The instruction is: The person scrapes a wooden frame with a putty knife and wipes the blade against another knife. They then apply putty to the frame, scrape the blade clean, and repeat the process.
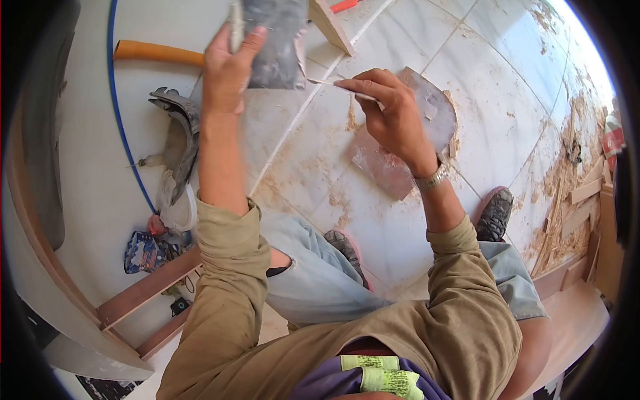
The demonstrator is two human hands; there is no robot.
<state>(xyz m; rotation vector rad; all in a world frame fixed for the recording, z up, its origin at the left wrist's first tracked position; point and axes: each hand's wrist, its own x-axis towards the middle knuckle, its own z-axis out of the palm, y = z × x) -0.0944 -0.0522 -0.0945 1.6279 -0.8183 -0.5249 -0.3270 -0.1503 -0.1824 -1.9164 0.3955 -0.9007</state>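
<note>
My left hand (pixel 230 70) is closed on a grey, smeared rectangular plate (pixel 277 50) with a pale strip along its left side, the thumb lying over its face. At the plate's lower right corner is the tip of a thin, flat, pale tool (pixel 325 82), which looks like a putty knife. Its other end is pinched in my right hand (pixel 393 113), fingers closed around it. Below and behind that hand, a grey rounded flat piece (pixel 437 110) and a reddish flat piece (pixel 383 167) lie on the tiled floor.
Wood shavings (pixel 567 187) litter the tiles at right. On the left are an orange tube (pixel 157 52), a blue hose (pixel 120 113), a dark curved object (pixel 183 120) and a blue patterned packet (pixel 143 252). Wooden bars (pixel 150 287) stand near my left elbow. A wooden leg (pixel 331 27) rises at the top.
</note>
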